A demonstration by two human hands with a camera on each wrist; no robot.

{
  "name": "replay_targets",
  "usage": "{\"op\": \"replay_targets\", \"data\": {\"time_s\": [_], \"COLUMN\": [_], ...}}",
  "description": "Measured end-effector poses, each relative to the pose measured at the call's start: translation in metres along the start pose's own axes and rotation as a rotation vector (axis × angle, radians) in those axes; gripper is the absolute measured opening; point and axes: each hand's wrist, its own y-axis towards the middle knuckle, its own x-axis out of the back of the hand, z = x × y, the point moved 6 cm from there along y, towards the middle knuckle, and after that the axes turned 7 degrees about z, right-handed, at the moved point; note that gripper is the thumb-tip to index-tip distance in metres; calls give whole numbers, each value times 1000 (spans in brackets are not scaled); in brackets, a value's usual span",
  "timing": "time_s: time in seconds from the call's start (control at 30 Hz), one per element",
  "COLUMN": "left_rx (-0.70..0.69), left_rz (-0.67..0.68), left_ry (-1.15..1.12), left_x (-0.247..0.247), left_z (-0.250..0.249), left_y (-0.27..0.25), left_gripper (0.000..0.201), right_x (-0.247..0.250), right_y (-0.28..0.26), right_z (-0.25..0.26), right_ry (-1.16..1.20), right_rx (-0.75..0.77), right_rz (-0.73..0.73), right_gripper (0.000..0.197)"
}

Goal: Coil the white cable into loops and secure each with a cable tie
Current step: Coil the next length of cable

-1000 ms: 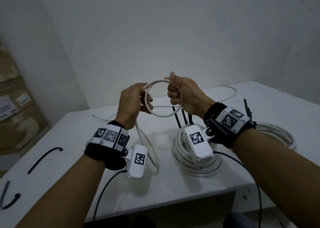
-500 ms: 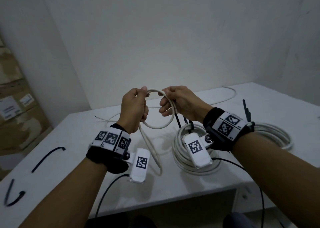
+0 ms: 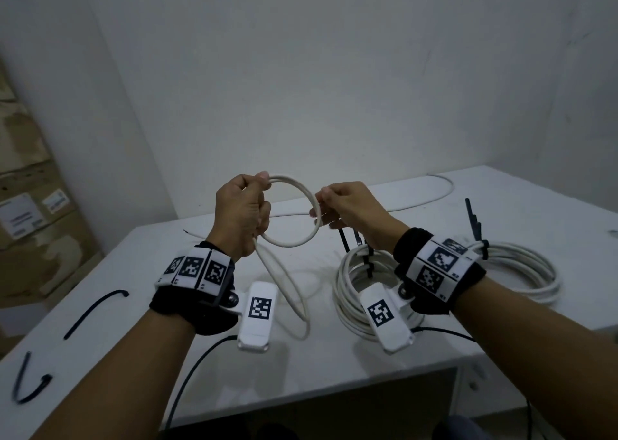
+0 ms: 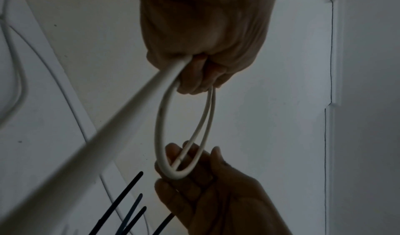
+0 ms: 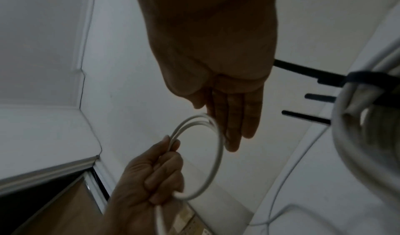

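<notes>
A small loop of white cable [image 3: 302, 241] hangs in the air between my hands, above the white table [image 3: 234, 389]. My left hand [image 3: 261, 202] grips the loop's left side in a fist, thumb on top. The loop shows two strands in the left wrist view [image 4: 159, 127] and the right wrist view [image 5: 218, 161]. My right hand [image 3: 321, 205] pinches the loop's right side between thumb and nearly straight fingers [image 5: 233, 127]. From the left fist the cable's slack [image 3: 287, 292] drops to the table.
Two larger white coils bound with black ties lie on the table, one under my right wrist [image 3: 347, 299] and one further right [image 3: 521, 272]. Loose black ties [image 3: 93, 312] lie at the left. Cardboard boxes [image 3: 33, 205] stand left of the table, and a wall is behind.
Both hands dropped slightly and drew together, then parted. My right hand shifted from the loop's top to its right side. The left hand kept its grip.
</notes>
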Motion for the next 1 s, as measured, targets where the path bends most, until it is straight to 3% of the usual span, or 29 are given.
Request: {"op": "replay_targets", "data": {"time_s": [0.13,0.37,0.6,0.67,0.77,0.8,0.87,0.93,1.0], "left_rx": [-49,-49,-22,-44,-71,-70,-57,-45,-37], "left_rz": [-22,-53,-69,-100,-138,-142,-141,-144,-149], "left_ry": [26,56,-53,-76,-119,-135,-168,-186,-198], "left_x": [-2,5,10,13,16,16,16,19,24], "left_z": [-3,1,-2,-9,-16,-16,-13,-10,-9], "left_y": [-3,-4,0,3,4,3,-1,-5,-9], "left_gripper": [18,16,20,21,23,22,21,21,22], "right_x": [-12,-2,10,-1,-45,-60,-79,-88,-96], "right_y": [-6,-8,-19,-31,-57,-64,-68,-63,-55], "right_z": [2,7,-2,-8,-21,-25,-36,-44,-49], "right_ry": [153,296,161,204,234,290,496,773,1052], "right_rx": [-17,-40,-106,-222,-469,-524,-603,-662,-675], "right_rz": [96,21,-247,-182,181,270,284,159,17], "right_gripper": [32,15,12,18,41,50,60,61,45]}}
